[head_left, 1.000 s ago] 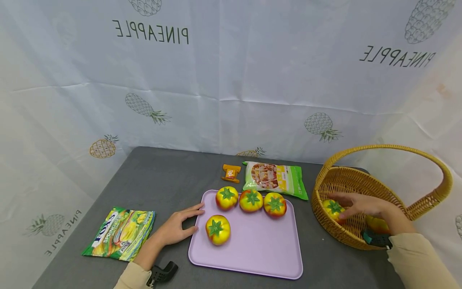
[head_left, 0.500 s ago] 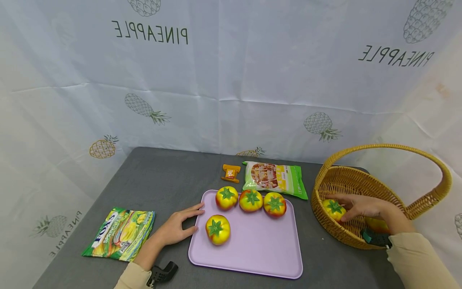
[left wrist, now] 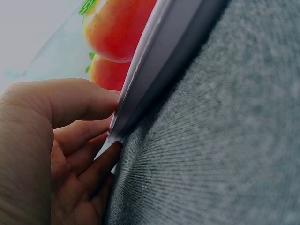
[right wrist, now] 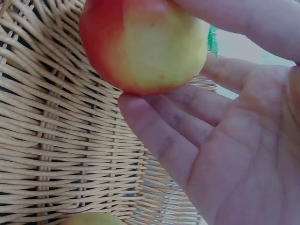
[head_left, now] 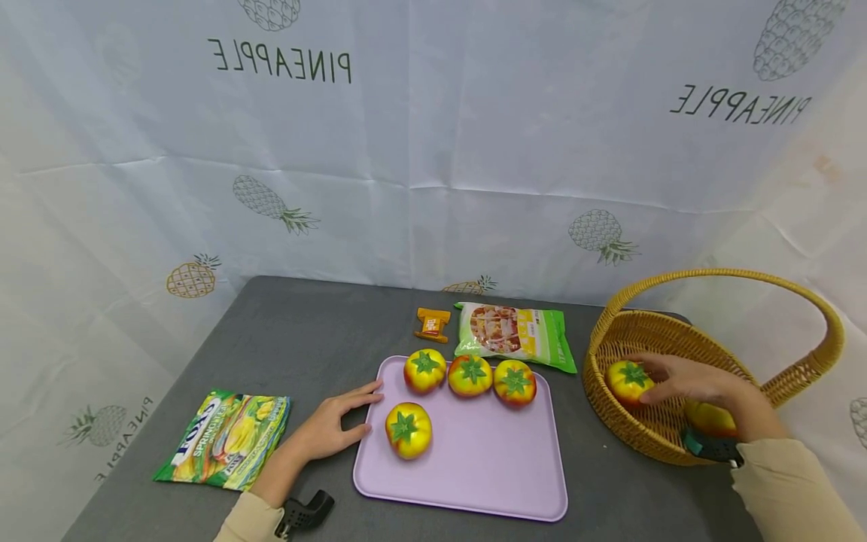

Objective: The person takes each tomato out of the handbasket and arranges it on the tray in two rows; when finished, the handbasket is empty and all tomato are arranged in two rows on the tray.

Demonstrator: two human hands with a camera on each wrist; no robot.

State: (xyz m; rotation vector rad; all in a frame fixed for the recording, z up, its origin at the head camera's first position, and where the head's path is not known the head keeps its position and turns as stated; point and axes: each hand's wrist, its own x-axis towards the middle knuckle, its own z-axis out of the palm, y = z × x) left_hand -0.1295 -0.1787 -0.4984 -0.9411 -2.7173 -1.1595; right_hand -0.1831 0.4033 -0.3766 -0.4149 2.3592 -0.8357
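In the head view my right hand (head_left: 694, 385) is inside the wicker basket (head_left: 640, 331), pinching a yellow-red persimmon (head_left: 625, 379) with a green leafy top. The right wrist view shows the thumb above this persimmon (right wrist: 145, 47) and the fingertips against its other side. A second persimmon (head_left: 710, 418) lies in the basket under my right wrist, partly hidden. My left hand (head_left: 332, 425) rests by the left edge of the lilac tray (head_left: 474, 478), fingers relaxed and touching its rim (left wrist: 140, 70). Several similar persimmons (head_left: 409, 430) sit on the tray, most along its back edge.
A green-and-yellow Fox's candy bag (head_left: 226, 438) lies left of my left forearm. Behind the tray are a small orange packet (head_left: 433, 324) and a green-and-white food bag (head_left: 518, 335). The basket's tall handle (head_left: 725, 274) arches above my right hand. A pineapple-print curtain (head_left: 406, 150) hangs behind the table.
My right hand has shifted slightly, and the persimmon it holds has turned and come up a little inside the basket. The left hand and the tray have stayed put.
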